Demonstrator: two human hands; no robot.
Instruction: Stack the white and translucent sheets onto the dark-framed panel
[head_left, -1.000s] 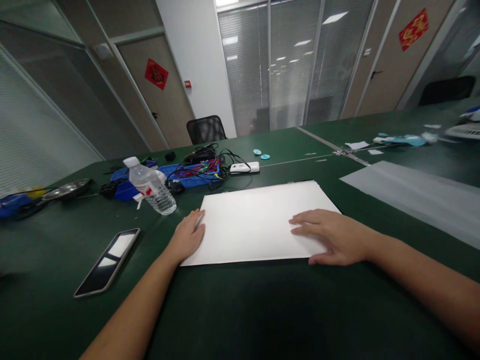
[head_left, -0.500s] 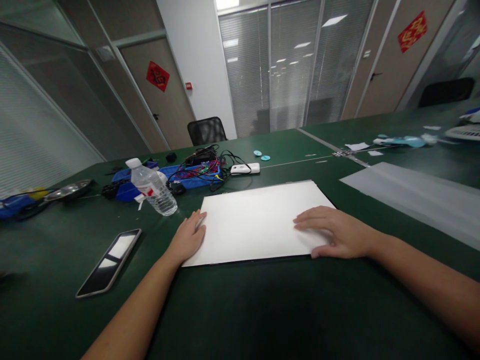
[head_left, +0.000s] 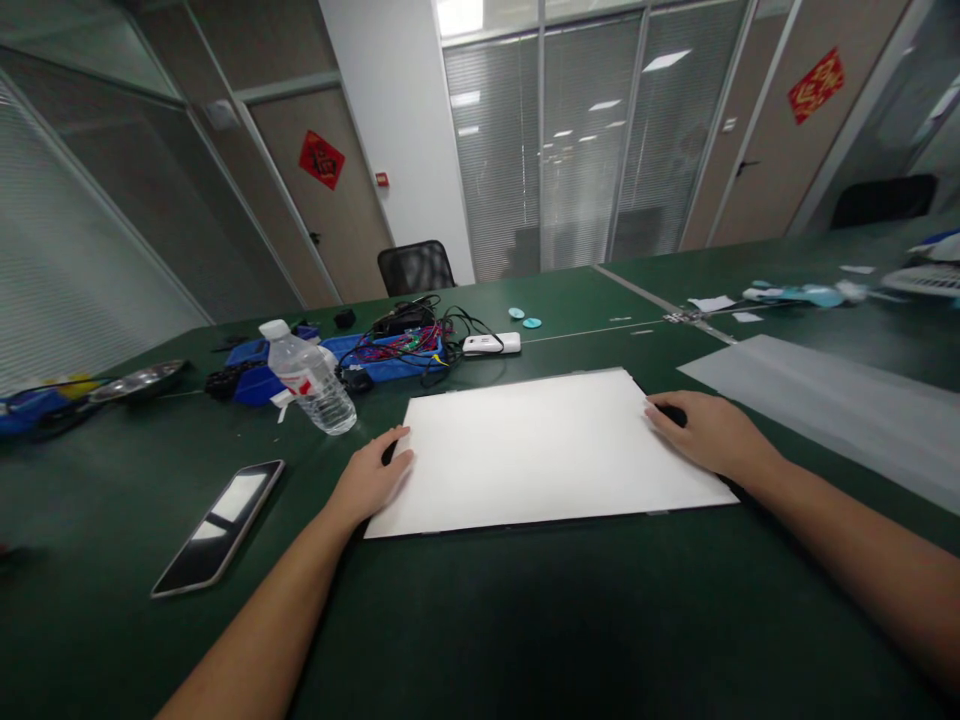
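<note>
A white sheet of paper (head_left: 517,450) lies flat on the green table, with a thin dark edge showing beneath it. My left hand (head_left: 373,470) grips its left edge, thumb on top and index finger along the side. At the right edge, my right hand (head_left: 701,430) is closed on the paper's border, its thumb and index finger curved around a small dark gap. The undersides of both hands' fingers are hidden. Left of my left hand are a clear water bottle (head_left: 319,385), standing tilted in view, and a phone (head_left: 219,528) lying face up.
Blue trays (head_left: 394,358) with tangled wires sit behind the bottle, beside a white power strip (head_left: 491,344). A translucent sheet (head_left: 832,410) lies to the right. Two light-blue discs (head_left: 532,323) are farther back. A metal pan-like object (head_left: 142,379) is at the far left.
My right hand has moved right, from resting over the paper with fingers spread to the paper's right edge. My left hand stays at the left edge. The view has tilted slightly upward.
</note>
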